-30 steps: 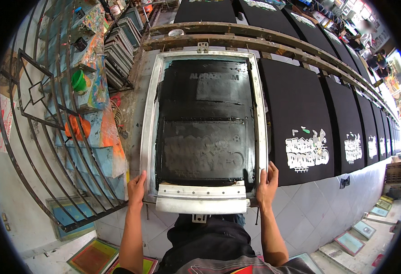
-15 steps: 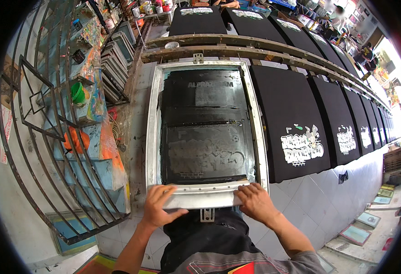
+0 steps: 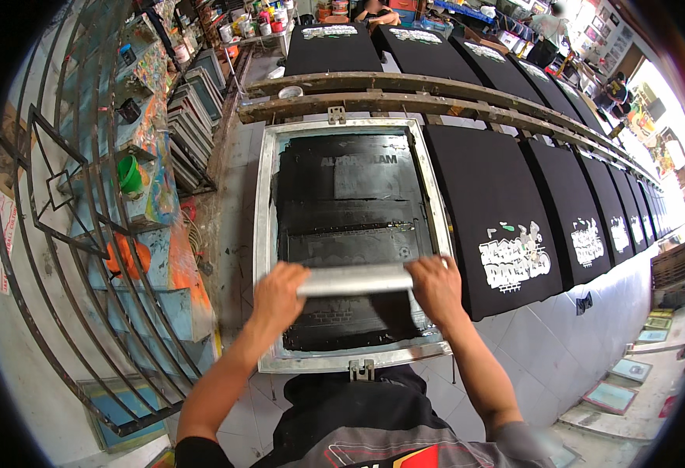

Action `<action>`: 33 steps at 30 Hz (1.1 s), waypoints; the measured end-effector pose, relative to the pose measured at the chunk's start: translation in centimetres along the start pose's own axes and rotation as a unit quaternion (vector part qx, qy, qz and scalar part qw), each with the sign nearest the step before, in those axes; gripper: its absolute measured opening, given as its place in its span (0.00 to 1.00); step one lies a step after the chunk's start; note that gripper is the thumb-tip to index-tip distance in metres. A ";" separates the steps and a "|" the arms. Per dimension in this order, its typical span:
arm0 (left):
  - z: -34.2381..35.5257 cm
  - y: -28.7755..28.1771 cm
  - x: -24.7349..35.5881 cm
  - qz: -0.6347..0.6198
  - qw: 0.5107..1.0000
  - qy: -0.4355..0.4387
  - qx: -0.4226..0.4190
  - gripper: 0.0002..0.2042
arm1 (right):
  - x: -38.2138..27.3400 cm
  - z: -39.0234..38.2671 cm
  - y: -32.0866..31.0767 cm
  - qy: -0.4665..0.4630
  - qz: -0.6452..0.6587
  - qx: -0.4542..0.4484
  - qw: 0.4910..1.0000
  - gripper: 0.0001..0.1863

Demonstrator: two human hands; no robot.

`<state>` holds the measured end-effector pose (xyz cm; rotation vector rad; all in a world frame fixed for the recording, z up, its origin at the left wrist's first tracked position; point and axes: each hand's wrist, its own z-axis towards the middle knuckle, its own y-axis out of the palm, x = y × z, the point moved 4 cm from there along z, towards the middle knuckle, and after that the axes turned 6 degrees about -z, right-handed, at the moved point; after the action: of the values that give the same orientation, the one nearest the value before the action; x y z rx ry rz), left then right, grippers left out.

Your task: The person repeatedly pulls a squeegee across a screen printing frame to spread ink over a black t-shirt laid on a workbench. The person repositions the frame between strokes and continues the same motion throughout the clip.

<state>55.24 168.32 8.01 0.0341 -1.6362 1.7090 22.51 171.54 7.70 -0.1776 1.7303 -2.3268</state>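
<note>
"Silver, that squeegee [image 3: 358, 281] is lying where?"
"It's crossing the lower half of the screen [image 3: 266, 195]; the left hand [image 3: 280, 296] and right hand [image 3: 436, 288] are clamping their fingers around its ends."
"Anything getting in the way?"
"It's hiding a strip of dark mesh [image 3: 342, 209]. Leftward, a metal grille [image 3: 58, 132] is standing before paint-stained ledges [image 3: 178, 257]; rightward, printed black panels [image 3: 483, 179] are stretching away. Wooden rails [image 3: 405, 105] are running past the screen."

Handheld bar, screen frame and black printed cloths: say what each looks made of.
Bar: smooth metal, likely aluminium, judging by its silvery sheen. Frame: probably bare metal, silvery-grey with smudges. Cloths: likely matte fabric, dull, even black; weave too small to tell.
</note>
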 end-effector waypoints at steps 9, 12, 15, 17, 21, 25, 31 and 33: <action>7.8 3.3 -6.3 0.045 0.987 0.067 0.139 0.25 | 2.9 8.1 7.1 -0.023 -0.019 0.131 0.991 0.10; 5.3 4.7 -6.6 0.048 0.985 0.078 0.146 0.26 | 2.4 5.6 7.9 -0.029 0.004 0.146 0.989 0.08; 7.4 2.0 -5.7 0.020 0.999 0.022 0.012 0.17 | 3.9 7.4 5.3 -0.051 -0.006 -0.005 0.999 0.11; 9.1 -1.0 -4.1 -0.032 0.990 -0.055 -0.122 0.11 | 4.8 8.9 3.2 -0.060 0.006 -0.109 0.992 0.14; 2.8 -1.7 -0.9 -0.034 0.994 -0.020 -0.104 0.17 | 2.2 2.7 0.0 -0.075 -0.021 -0.110 0.991 0.12; -8.4 0.0 4.1 -0.051 0.996 -0.040 -0.069 0.29 | -2.3 -8.5 -2.3 -0.043 0.018 -0.048 0.998 0.17; -14.0 4.5 5.2 0.008 0.997 0.018 0.079 0.29 | -4.6 -14.9 -0.4 0.010 0.020 0.046 0.999 0.13; -12.6 3.8 4.6 -0.024 0.998 -0.008 0.057 0.29 | -3.7 -13.1 -1.0 0.006 0.031 0.002 0.999 0.12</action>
<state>55.80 181.87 4.86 0.1425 -1.5349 1.7679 22.86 184.95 5.01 -0.1078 1.7119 -2.2912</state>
